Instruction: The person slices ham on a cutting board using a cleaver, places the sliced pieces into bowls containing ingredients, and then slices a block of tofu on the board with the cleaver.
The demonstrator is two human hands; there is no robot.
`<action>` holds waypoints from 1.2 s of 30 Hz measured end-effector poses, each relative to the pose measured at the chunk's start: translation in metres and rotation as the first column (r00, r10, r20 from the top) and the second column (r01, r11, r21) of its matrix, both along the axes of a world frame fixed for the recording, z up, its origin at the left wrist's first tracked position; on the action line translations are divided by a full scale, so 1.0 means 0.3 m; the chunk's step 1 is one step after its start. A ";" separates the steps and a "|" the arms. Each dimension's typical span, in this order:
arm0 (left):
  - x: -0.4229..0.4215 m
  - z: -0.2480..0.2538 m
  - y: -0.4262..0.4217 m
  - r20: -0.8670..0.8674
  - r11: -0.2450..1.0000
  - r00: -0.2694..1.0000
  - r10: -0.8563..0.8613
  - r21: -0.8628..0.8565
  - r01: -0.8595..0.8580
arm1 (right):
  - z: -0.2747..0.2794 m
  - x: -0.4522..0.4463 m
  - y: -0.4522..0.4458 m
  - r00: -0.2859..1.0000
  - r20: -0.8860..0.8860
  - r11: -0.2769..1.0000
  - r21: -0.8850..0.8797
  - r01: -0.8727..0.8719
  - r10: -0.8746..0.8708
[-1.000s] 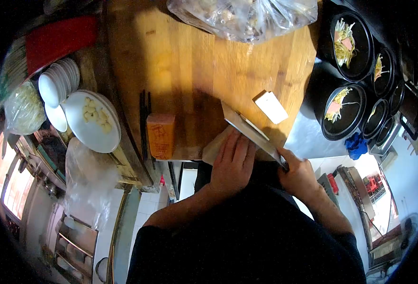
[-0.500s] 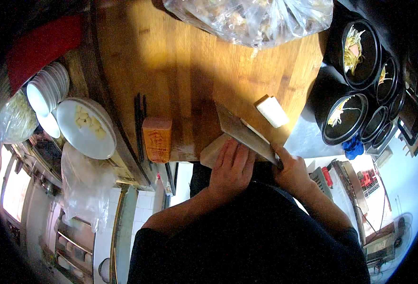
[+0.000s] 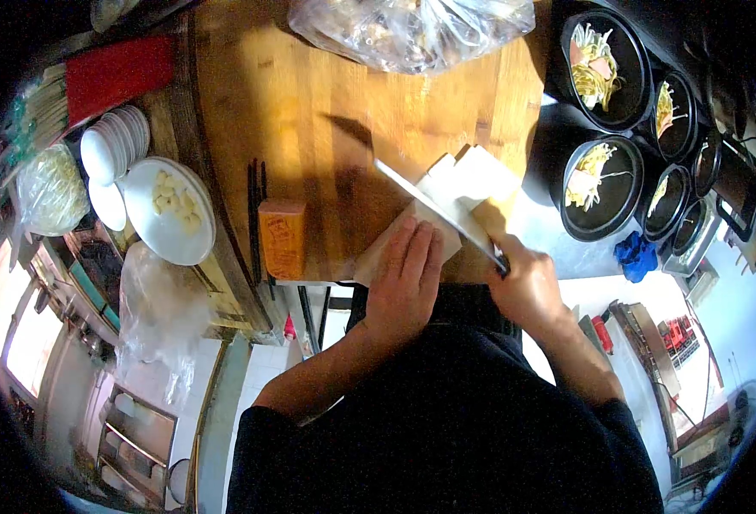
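My right hand (image 3: 523, 278) is closed round the handle of a cleaver (image 3: 433, 206). The blade slants up and left across the wooden board, beside a pale block of food (image 3: 384, 247). My left hand (image 3: 405, 274) presses on that block, fingers together, just left of the blade. On the blade's right side lie cut pale slices (image 3: 481, 176), brightly lit. An orange-red packaged block (image 3: 282, 240) with printing stands at the board's front left, near dark chopsticks (image 3: 256, 214). The underside of the block and my fingertips' exact grip are partly hidden.
A clear plastic bag (image 3: 412, 34) sits at the board's far edge. Right of the board stand several black bowls (image 3: 602, 188) with noodle-like strands and pink pieces, plus a blue cloth (image 3: 635, 255). At left are a white bowl (image 3: 159, 244) of pale chunks and stacked white bowls (image 3: 116, 146).
The cleaver has swung through the block's right side, and more cut slices now lie right of it. My left hand has shifted slightly left. The whole view has also shifted a little.
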State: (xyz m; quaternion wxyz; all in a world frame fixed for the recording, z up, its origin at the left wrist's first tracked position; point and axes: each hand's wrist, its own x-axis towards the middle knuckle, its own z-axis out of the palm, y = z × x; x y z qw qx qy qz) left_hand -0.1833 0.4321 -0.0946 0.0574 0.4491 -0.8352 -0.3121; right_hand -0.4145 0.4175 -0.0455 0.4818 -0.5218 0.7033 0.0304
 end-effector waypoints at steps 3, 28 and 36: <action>0.033 -0.009 0.023 0.011 0.996 0.999 -0.049 0.073 0.048 | 0.083 -0.004 0.076 0.999 0.024 0.998 -0.029 -0.048 0.048; 0.051 -0.017 0.028 0.061 0.993 0.993 -0.105 -0.050 0.108 | 0.108 -0.007 0.221 0.994 0.053 0.989 -0.117 -0.086 0.092; 0.047 -0.011 0.019 0.022 0.997 0.997 -0.077 -0.017 0.077 | 0.101 -0.008 0.228 0.994 0.050 0.993 -0.075 -0.095 0.099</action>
